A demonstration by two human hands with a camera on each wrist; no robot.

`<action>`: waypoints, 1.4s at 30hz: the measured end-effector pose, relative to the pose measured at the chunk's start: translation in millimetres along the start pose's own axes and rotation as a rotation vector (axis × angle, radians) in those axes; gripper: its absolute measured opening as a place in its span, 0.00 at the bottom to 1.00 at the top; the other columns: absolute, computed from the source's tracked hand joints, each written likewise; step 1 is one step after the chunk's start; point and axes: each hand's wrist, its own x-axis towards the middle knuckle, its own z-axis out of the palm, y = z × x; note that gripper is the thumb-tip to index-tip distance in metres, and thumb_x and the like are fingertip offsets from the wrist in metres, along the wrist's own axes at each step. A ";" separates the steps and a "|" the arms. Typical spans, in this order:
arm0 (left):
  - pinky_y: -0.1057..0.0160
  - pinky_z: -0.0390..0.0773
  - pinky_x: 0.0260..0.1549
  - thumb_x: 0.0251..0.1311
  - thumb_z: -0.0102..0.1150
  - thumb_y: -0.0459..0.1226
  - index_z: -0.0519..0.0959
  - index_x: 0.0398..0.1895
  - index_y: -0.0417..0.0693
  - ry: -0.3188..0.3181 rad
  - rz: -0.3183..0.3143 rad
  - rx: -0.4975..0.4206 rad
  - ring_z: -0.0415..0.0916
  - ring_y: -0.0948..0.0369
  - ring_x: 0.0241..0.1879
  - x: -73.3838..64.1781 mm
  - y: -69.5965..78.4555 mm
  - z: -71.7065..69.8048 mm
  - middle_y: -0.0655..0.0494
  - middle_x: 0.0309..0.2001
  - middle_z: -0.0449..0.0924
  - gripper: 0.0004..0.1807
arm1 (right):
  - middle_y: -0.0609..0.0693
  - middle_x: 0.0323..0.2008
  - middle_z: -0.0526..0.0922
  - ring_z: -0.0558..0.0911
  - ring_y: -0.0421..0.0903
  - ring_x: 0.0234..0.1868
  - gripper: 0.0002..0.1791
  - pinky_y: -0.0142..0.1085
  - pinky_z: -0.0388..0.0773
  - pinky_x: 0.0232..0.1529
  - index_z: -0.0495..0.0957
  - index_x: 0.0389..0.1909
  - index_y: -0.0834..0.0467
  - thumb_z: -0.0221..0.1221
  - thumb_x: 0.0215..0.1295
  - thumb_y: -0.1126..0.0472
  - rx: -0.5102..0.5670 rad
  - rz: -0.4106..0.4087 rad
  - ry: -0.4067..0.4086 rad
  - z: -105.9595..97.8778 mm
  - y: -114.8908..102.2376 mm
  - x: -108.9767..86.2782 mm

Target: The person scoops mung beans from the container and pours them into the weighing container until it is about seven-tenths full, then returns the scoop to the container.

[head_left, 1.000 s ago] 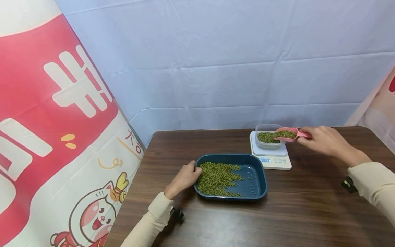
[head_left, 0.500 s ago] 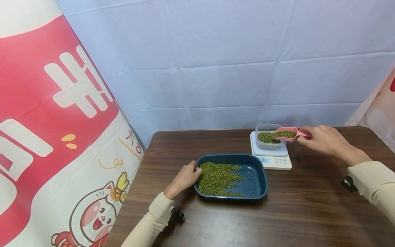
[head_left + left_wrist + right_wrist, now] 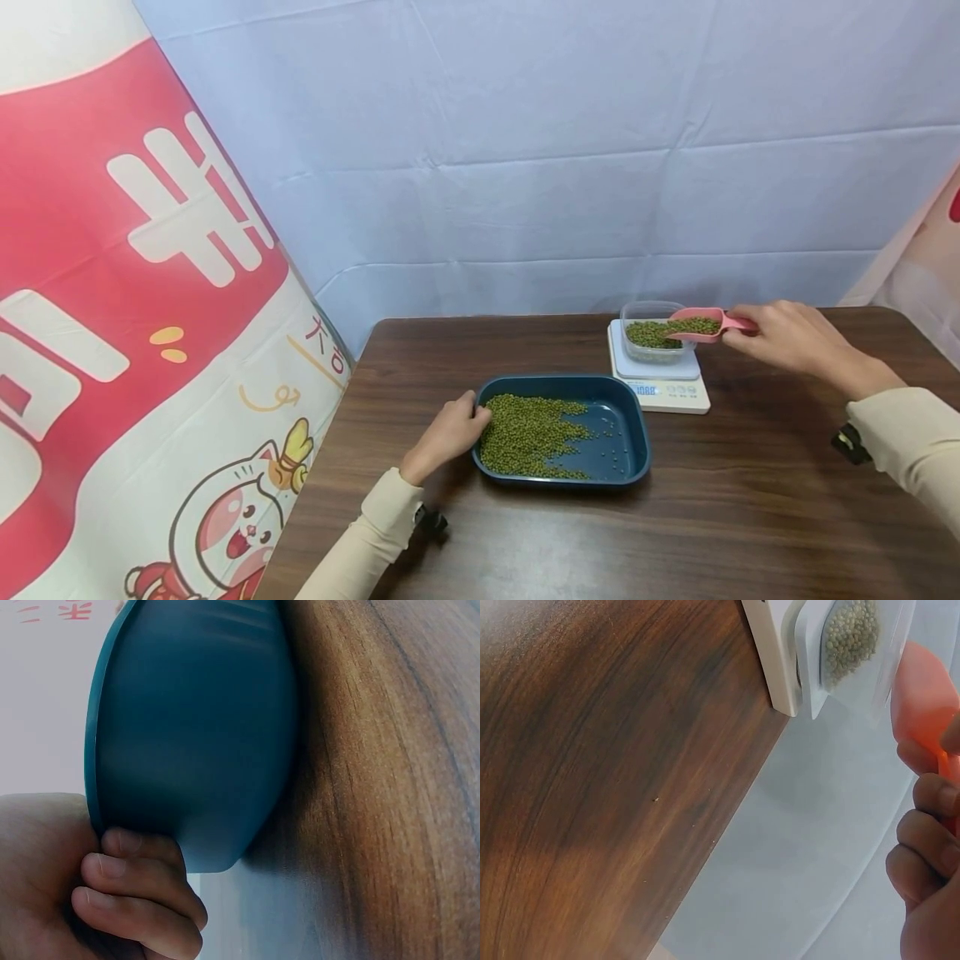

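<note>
My right hand (image 3: 787, 333) grips the handle of a pink scoop (image 3: 711, 337) loaded with green mung beans. The scoop's front end is over the right rim of a clear plastic container (image 3: 637, 357), which holds more mung beans (image 3: 850, 639). That container stands on a white digital scale (image 3: 678, 398) with a lit display. With thumb and curled fingers, my left hand (image 3: 448, 429) pinches the left rim of a dark blue tray (image 3: 633, 442). Mung beans (image 3: 525, 433) cover the tray's left side, and a few lie scattered to the right. In the left wrist view, fingers (image 3: 139, 892) press the tray's outer wall.
The brown wooden table (image 3: 540, 542) carries the tray and the scale. A pale cloth (image 3: 525, 208) hangs behind its back edge. To the left stands a red and white printed sheet (image 3: 135, 250). Tiny specks lie on the wood in the right wrist view.
The digits on the scale's display have changed. My right hand and the scoop have shifted only slightly. The left hand and the tray stay in place.
</note>
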 end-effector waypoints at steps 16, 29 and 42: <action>0.62 0.62 0.25 0.80 0.44 0.42 0.66 0.35 0.47 -0.001 -0.006 -0.002 0.56 0.61 0.21 -0.7 0.5 0.9 0.58 0.25 0.61 0.12 | 0.43 0.18 0.60 0.64 0.43 0.22 0.10 0.38 0.56 0.24 0.74 0.31 0.50 0.62 0.69 0.53 -0.012 -0.015 -0.015 -6.0 -0.8 3.0; 0.62 0.62 0.24 0.80 0.43 0.41 0.66 0.35 0.46 -0.003 -0.005 -0.008 0.56 0.61 0.21 -0.5 0.5 0.4 0.57 0.24 0.61 0.12 | 0.43 0.19 0.59 0.64 0.43 0.22 0.09 0.39 0.57 0.25 0.76 0.34 0.52 0.61 0.70 0.52 -0.024 -0.007 -0.052 -7.7 -1.2 6.5; 0.62 0.63 0.24 0.80 0.44 0.41 0.66 0.35 0.46 0.005 -0.010 0.000 0.58 0.61 0.22 -0.2 2.2 -0.3 0.57 0.25 0.61 0.12 | 0.42 0.18 0.61 0.62 0.41 0.21 0.08 0.38 0.55 0.25 0.78 0.35 0.53 0.62 0.69 0.54 -0.025 -0.033 -0.050 -10.0 -4.3 11.7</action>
